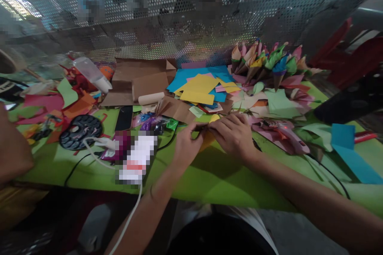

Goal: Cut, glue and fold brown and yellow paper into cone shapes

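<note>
Both hands meet over the green tabletop (pixel 236 187) around a piece of yellow paper (pixel 208 140). My left hand (pixel 189 141) pinches its left side between thumb and fingers. From the right, my right hand (pixel 235 135) curls over its upper part, with the fingertips close to those of the left. A yellow tip shows above the fingers, and a wider part hangs below them; the rest is hidden by the hands. Just beyond lie brown paper (pixel 178 109) and stacked yellow sheets (pixel 199 89) on blue sheets (pixel 179 79).
Paper cones with coloured tops (pixel 266 61) stand at the back right. A pink glue gun (pixel 291 137) with a cord lies right of my hands. At left are a plugged-in phone (pixel 139 159), a black palette (pixel 80 131) and a clear bottle (pixel 91 72). Another person's arm (pixel 13 147) is at far left.
</note>
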`<state>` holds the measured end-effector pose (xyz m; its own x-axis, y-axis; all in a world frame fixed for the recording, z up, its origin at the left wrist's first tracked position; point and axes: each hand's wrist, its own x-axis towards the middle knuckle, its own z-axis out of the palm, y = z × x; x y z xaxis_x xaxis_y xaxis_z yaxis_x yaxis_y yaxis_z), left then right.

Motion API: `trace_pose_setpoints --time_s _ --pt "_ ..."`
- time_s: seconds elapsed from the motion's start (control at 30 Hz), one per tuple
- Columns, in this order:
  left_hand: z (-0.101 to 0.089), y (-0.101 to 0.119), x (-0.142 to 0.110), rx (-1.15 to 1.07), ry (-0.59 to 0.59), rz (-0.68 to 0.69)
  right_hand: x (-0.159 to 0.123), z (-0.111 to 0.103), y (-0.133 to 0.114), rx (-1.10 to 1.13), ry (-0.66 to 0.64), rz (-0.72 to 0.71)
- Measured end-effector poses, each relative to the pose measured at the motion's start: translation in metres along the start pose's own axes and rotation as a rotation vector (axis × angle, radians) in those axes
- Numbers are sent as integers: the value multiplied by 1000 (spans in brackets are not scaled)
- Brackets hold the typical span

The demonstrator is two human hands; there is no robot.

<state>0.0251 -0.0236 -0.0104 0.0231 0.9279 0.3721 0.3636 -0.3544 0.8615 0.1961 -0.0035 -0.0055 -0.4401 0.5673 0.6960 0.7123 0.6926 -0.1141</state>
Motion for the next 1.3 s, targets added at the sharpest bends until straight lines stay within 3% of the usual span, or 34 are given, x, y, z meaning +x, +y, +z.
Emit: trace_pose_setpoints --time_s 0.23,0.43,0.53,0.73,0.87,1.1,1.3 --pt "-6 -4 5 -143 54 -97 6 -6 3 408 -74 125" --pt "-16 -5 12 -385 197 -288 10 -14 24 632 168 479" --pt "-18 -4 14 -576 233 -361 8 -10 35 817 99 609" --pt "-18 0 14 -782 158 -517 6 4 29 1157 -75 703" --pt "-17 0 14 -780 130 -562 8 6 25 1263 -34 780" --pt "-18 0 14 -778 112 -508 9 3 22 1390 19 873" --pt "-20 -3 11 -726 -64 -468 11 -2 21 1444 64 932"
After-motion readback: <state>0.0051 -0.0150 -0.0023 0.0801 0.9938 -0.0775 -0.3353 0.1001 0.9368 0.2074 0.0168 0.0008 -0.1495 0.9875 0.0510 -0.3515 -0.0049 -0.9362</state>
